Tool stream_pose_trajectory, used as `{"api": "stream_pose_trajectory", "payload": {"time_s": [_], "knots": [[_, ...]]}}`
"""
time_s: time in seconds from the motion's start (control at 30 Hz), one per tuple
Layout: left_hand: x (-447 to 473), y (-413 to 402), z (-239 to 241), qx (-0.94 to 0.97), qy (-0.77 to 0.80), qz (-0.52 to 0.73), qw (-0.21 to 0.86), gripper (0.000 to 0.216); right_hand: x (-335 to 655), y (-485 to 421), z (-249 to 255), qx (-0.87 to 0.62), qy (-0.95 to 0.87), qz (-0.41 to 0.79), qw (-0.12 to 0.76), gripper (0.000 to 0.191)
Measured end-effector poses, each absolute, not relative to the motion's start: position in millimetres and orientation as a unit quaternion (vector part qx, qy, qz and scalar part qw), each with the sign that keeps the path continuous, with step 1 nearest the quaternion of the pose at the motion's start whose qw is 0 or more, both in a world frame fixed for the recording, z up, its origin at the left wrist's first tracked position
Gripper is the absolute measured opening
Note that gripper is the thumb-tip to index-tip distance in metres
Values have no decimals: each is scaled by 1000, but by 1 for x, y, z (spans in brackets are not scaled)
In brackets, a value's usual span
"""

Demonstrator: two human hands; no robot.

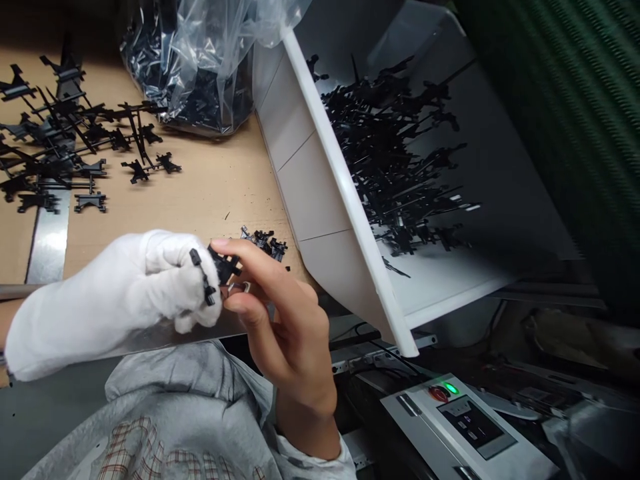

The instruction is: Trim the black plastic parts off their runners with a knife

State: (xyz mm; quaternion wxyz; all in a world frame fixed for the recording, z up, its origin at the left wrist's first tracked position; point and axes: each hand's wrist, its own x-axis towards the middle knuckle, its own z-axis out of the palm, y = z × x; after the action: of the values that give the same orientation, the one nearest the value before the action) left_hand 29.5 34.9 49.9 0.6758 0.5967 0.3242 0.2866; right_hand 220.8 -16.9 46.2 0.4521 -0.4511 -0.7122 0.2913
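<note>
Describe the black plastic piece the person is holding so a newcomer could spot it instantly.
Left of the tilted white tray, the white-gloved left hand and bare right hand meet over the tan cardboard surface. Pinched between them is a small black plastic piece; unlike the loose black pile just beyond, it is lifted off the surface.

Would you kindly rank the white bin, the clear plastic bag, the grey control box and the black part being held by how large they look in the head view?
Largest to smallest: white plastic bin; then clear plastic bag and grey control box, too alike to rank; smallest, black plastic part.
</note>
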Motion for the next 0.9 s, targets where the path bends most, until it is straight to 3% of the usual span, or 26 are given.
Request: {"api": "stream_pose_trajectory", "payload": {"time_s": [0.17, 0.33, 0.47, 0.73, 0.9], "knots": [[26, 36, 52, 516, 280, 292, 755, 39, 220, -14, 44, -430, -718, 281, 470, 30], [22, 35, 50, 479, 261, 262, 796, 23, 229, -13, 37, -378, -699, 352, 495, 34], [22, 34, 45, 486, 272, 255, 791, 33, 225, -9, 33, -342, -615, 458, 542, 42], [22, 36, 43, 468, 263, 275, 797, 19, 213, 3, 37, -300, -454, 643, 539, 14], [24, 43, 48, 495, 244, 290, 782, 22, 220, 1, 29, -280, -433, 678, 523, 20]]}}
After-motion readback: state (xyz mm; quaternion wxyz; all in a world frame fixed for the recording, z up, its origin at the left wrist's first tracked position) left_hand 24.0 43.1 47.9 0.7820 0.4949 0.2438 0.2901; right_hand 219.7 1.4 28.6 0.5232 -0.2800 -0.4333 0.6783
